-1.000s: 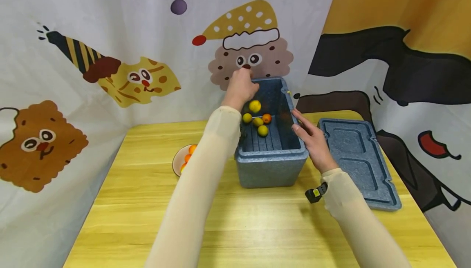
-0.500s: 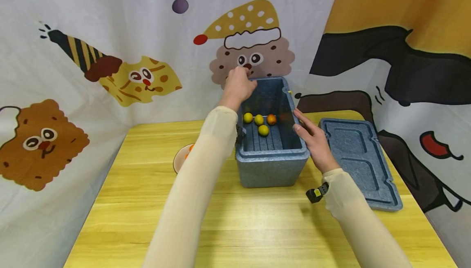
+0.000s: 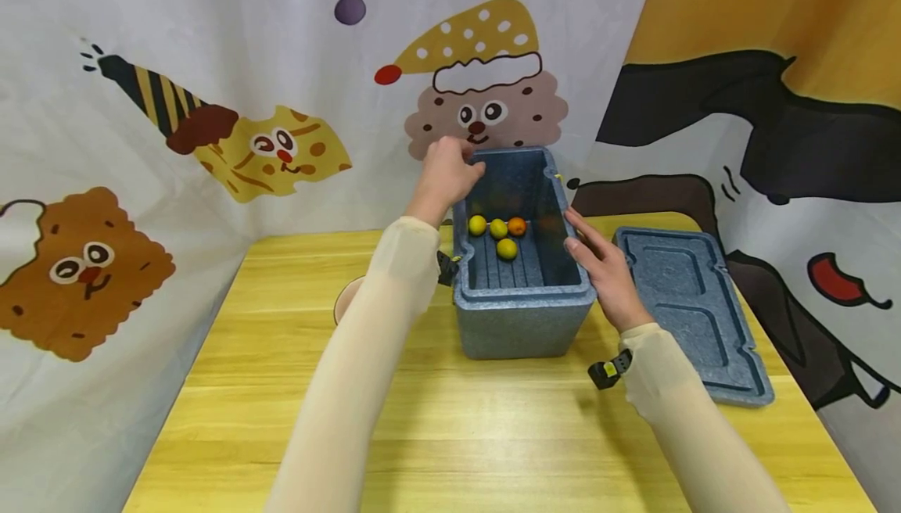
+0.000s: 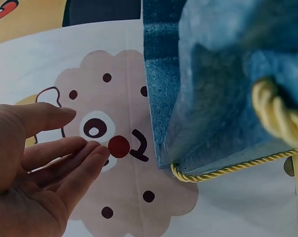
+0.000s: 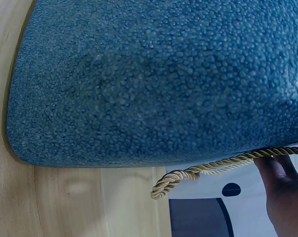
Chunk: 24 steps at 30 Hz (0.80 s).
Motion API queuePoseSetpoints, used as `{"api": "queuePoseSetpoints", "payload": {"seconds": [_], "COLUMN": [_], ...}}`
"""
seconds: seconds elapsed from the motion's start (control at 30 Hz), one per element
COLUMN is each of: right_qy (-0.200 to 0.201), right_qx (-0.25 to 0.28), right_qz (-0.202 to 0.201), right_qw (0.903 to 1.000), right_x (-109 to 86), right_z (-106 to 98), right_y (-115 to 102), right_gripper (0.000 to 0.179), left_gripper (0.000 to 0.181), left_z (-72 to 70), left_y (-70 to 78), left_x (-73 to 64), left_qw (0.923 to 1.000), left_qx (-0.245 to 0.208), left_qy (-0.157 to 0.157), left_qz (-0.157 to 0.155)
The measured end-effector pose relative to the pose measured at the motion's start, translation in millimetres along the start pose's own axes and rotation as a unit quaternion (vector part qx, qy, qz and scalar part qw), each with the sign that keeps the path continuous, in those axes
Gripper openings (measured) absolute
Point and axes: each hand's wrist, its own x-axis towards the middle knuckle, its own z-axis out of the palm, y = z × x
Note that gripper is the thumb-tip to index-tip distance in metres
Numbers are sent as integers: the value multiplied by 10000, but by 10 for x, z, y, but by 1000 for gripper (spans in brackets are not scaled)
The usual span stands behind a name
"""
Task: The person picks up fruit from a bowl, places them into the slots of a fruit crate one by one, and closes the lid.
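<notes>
A blue-grey foam box (image 3: 517,333) stands without its lid, several small round fruits on its floor. The yellow fruits (image 3: 507,249) look like lemons or small citrus; one fruit is orange (image 3: 517,226). My left hand (image 3: 445,178) hovers just outside the box's far left corner. In the left wrist view its fingers (image 4: 64,153) are loosely bent, with nothing between them. My right hand (image 3: 605,267) rests with straight fingers against the box's right rim. In the right wrist view part of that hand (image 5: 287,192) touches the box beside its cord.
The foam lid (image 3: 679,294) lies on the wooden table (image 3: 486,427) right of the box. A pale bowl (image 3: 345,299) with a brown rim is mostly behind my left sleeve. Yellow rope (image 4: 228,171) runs along the box. A cartoon-printed curtain (image 3: 281,36) hangs behind.
My left hand has moved left and slightly down, off the box's left rim. A yellow fruit seen higher inside the box is no longer visible there. My right hand has stayed in place.
</notes>
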Motion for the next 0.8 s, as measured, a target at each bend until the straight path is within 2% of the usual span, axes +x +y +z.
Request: {"api": "queuePoseSetpoints", "payload": {"seconds": [0.33,0.8], "right_qy": [2,54], "right_qx": [57,-34], "right_qz": [14,96], "right_qw": [10000,9999], "right_x": [9,1], "right_z": [15,-7], "right_y": [-21,-24], "right_gripper": [53,53], "left_gripper": [35,30], "left_z": [-108,-124], "left_y": [-205,-659], "left_x": [-313,-712], "left_qw": [9948,9857], "left_qx": [-733,-1282], "left_qy": [449,870], "left_qz": [553,656]}}
